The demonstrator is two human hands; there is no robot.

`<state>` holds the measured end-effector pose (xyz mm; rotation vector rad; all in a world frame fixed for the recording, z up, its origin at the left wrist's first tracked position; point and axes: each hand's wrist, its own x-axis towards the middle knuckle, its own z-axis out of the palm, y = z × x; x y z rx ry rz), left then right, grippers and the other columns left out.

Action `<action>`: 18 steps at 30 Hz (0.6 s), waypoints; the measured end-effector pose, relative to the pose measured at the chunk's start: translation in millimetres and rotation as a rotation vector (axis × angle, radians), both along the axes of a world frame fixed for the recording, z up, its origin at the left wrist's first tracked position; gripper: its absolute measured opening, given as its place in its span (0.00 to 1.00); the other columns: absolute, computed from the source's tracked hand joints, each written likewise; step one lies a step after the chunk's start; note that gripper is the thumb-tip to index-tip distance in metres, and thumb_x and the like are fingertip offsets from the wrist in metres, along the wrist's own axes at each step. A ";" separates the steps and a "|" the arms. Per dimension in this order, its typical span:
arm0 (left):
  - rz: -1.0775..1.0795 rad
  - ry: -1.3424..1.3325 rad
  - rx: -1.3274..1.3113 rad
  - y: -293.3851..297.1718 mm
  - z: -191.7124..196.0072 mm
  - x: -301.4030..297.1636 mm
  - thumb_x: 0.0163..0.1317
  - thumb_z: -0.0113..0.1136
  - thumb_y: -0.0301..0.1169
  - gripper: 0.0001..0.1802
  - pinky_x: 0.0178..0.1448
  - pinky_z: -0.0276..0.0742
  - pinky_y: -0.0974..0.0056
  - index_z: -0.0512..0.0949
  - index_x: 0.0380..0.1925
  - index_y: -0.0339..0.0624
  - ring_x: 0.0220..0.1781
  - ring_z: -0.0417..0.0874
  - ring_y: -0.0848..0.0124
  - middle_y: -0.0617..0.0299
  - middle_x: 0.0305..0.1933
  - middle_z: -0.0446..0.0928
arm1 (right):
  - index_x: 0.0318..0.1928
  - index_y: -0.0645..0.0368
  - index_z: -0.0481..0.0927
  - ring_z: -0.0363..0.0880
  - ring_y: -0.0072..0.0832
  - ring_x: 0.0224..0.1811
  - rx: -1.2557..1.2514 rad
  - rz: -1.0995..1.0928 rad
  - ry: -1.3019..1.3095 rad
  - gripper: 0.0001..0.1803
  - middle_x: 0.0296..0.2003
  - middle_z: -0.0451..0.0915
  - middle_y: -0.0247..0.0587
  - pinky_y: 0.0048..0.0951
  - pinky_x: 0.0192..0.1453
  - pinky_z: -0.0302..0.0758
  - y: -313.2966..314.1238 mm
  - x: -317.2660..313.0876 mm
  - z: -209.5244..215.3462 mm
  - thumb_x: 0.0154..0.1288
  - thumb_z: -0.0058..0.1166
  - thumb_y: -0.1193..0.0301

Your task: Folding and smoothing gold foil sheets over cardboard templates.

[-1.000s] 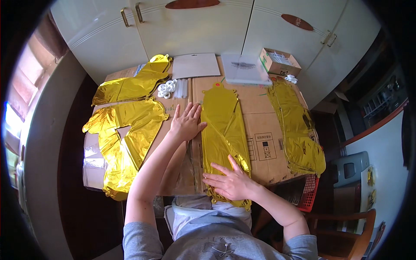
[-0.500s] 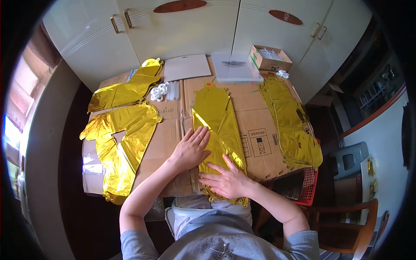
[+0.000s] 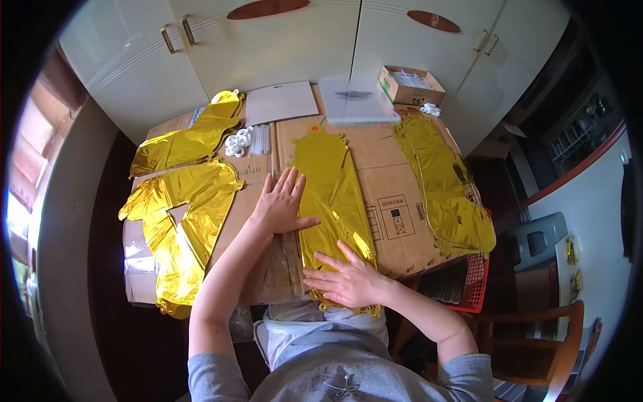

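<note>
White cabinet doors (image 3: 281, 47) with brass handles rise behind a table covered in flattened brown cardboard (image 3: 395, 201), matte and creased. At the table's centre lies a long gold foil balloon (image 3: 331, 194), uninflated, glossy and wrinkled, its scalloped top end at 12 o'clock and its near end at the table's front edge. More crinkled gold foil balloons lie flat at 9 o'clock (image 3: 177, 228), 10 o'clock (image 3: 187, 137) and 3 o'clock (image 3: 445, 181). At 6 o'clock, a person in a grey shirt presses both palms down: the left hand (image 3: 281, 204) rests flat, fingers straight and slightly spread, on the balloon's left edge and the cardboard; the right hand (image 3: 345, 278), fingers splayed, lies flat on the balloon's lower end. A red plastic basket (image 3: 472, 285) sits at 4 o'clock. At 12 o'clock lie a grey sheet (image 3: 281, 102) and a clear packet (image 3: 355, 100); a small open carton (image 3: 410, 84) stands at 1 o'clock.
</note>
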<state>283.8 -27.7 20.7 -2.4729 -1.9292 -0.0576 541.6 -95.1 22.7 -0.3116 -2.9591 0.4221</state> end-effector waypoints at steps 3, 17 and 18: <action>0.036 0.002 0.000 7.0 -0.5 -3.1 0.53 0.45 0.76 0.62 0.77 0.41 0.39 0.53 0.71 0.33 0.80 0.47 0.55 0.43 0.77 0.50 | 0.69 0.37 0.68 0.51 0.33 0.77 0.004 0.013 -0.013 0.27 0.70 0.64 0.20 0.64 0.76 0.38 -3.0 3.3 -0.8 0.70 0.47 0.53; -0.101 -0.173 0.079 -50.7 18.8 18.6 0.63 0.50 0.59 0.46 0.78 0.40 0.41 0.58 0.70 0.35 0.79 0.49 0.51 0.45 0.75 0.55 | 0.41 0.59 0.78 0.78 0.21 0.31 -0.377 -0.722 0.560 0.08 0.33 0.80 0.35 0.25 0.35 0.75 -32.4 80.8 28.7 0.62 0.60 0.72; -0.103 -0.159 0.073 -55.0 14.5 19.5 0.64 0.50 0.59 0.45 0.78 0.41 0.41 0.58 0.70 0.37 0.78 0.50 0.51 0.45 0.75 0.55 | 0.38 0.60 0.77 0.75 0.16 0.26 -0.475 -0.850 0.565 0.06 0.29 0.78 0.34 0.20 0.29 0.73 -40.5 89.3 19.6 0.62 0.60 0.74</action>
